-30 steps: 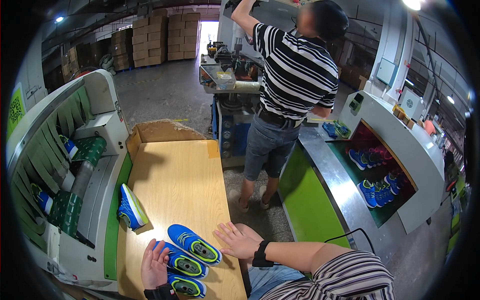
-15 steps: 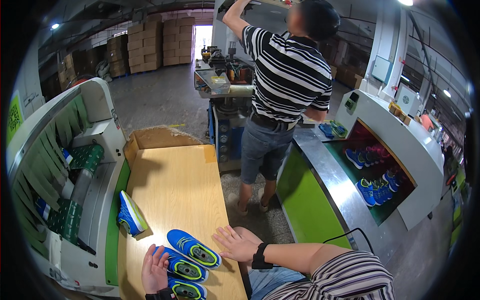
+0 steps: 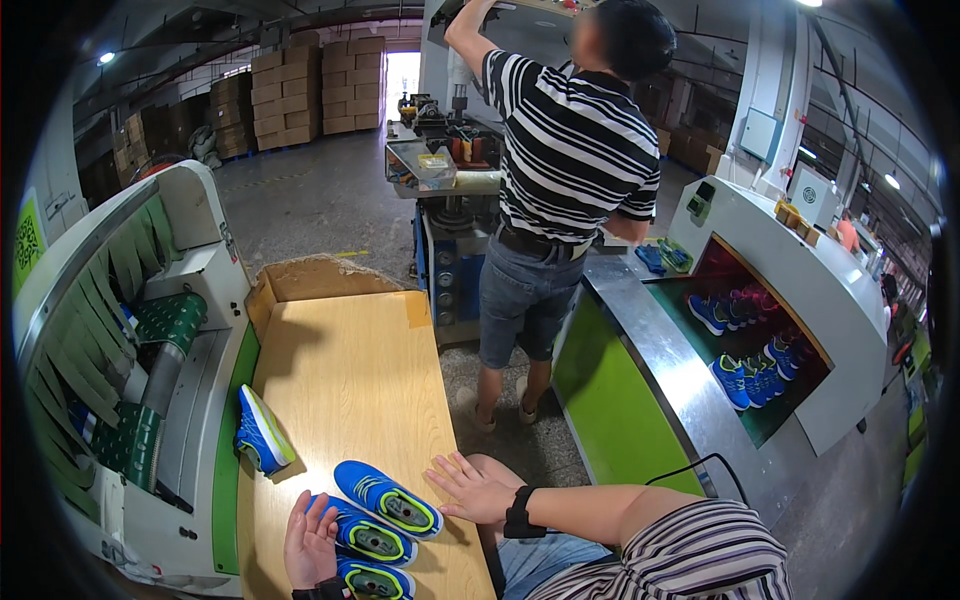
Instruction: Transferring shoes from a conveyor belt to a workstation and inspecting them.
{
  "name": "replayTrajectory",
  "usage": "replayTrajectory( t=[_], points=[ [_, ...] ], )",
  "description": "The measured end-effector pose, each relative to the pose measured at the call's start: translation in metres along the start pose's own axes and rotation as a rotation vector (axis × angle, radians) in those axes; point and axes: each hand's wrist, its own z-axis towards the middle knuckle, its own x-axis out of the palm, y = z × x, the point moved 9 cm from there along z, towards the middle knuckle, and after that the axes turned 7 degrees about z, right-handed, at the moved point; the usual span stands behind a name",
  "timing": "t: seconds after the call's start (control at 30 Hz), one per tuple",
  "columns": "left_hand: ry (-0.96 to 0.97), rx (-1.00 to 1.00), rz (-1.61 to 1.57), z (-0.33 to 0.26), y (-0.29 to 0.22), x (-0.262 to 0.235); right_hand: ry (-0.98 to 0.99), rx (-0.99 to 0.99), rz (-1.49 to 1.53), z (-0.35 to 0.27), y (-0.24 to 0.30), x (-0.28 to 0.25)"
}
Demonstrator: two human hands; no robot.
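Three blue sports shoes with lime-green collars stand in a row on the wooden tabletop [image 3: 355, 380], dark grey forms showing in their openings. The farthest is the upper shoe [image 3: 388, 498]; the middle shoe [image 3: 372, 536] and the nearest shoe [image 3: 375, 581] sit below it. At the row's left side is my left hand [image 3: 312, 540], open, palm half turned up, fingers slightly curled and empty. My right hand [image 3: 478, 490] lies open with spread fingers at the table's right edge, just beside the upper shoe. Another blue shoe [image 3: 263, 432] leans on its side against the table's left border.
A strip-curtained machine [image 3: 90, 310] with a green dotted belt [image 3: 170, 320] stands at left. A person in a striped shirt [image 3: 575, 150] works ahead, back turned. To the right, a machine [image 3: 800, 290] holds several blue shoes on its belt. Stacked cartons [image 3: 290, 95] stand far back.
Both hands and the shoes on the table keep their places. The blue-and-white pieces behind the left machine's strips show less than before.
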Motion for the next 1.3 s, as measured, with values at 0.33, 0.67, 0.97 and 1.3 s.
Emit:
replayTrajectory(
  t=[0.33,0.67,0.97,1.3],
  points=[
    [0.003,-0.002,-0.005,0.0015,0.0015,-0.0034,-0.006,-0.003,0.004,0.0015,-0.0009,0.0011],
    [0.012,0.002,-0.018,0.0028,0.0004,-0.0038,-0.001,-0.004,0.009,0.0024,0.0006,0.0002],
    [0.005,-0.002,-0.001,0.002,-0.0004,-0.004,0.017,0.004,0.019,0.0022,0.0026,-0.0025],
    [0.017,0.001,0.005,0.0021,-0.0006,-0.003,0.009,0.004,0.008,0.0015,0.0018,-0.0024]
  ],
)
